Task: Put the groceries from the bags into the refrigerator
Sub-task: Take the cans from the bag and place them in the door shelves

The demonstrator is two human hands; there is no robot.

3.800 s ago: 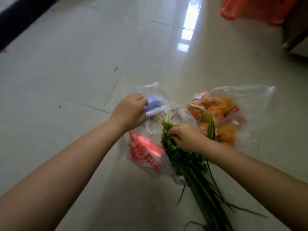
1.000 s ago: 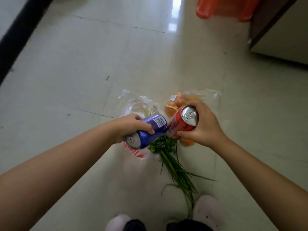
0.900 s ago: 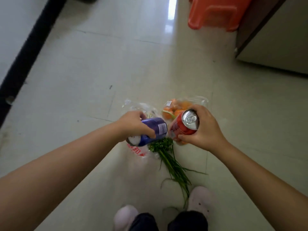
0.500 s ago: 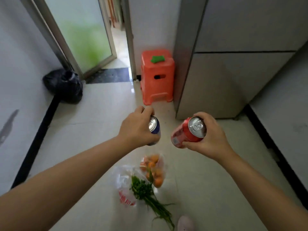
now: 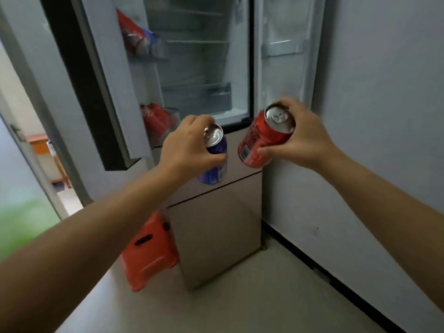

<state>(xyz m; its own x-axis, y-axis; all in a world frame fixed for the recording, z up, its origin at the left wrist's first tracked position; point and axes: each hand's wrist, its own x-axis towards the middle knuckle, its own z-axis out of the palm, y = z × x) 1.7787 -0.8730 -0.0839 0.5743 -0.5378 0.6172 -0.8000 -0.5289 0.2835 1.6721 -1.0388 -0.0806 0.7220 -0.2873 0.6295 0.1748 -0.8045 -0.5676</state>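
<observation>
View has been swung up from the floor bags to the open grey two-door refrigerator (image 5: 216, 236); half a second ago its doors read as closed, now both upper doors are seen open and the lit shelves are exposed; who opened them cannot be told, since both hands are occupied; the blue aluminium drink can (image 5: 214, 162) is wrapped by the left hand (image 5: 189, 145), fingers curled round its body, top rim up; the red aluminium drink can (image 5: 264, 138) is clamped in the right hand (image 5: 305, 140), tilted, lid facing the camera; both cans are held in front of the fridge opening, below the lowest lit shelf, not yet inside; red cans (image 5: 156, 118) are already racked in the left door bin, so that bin is judged the likely target; bags with the remaining groceries are out of view, so more trips are judged necessary; orange plastic stool (image 5: 149, 251) stands beside the fridge base
</observation>
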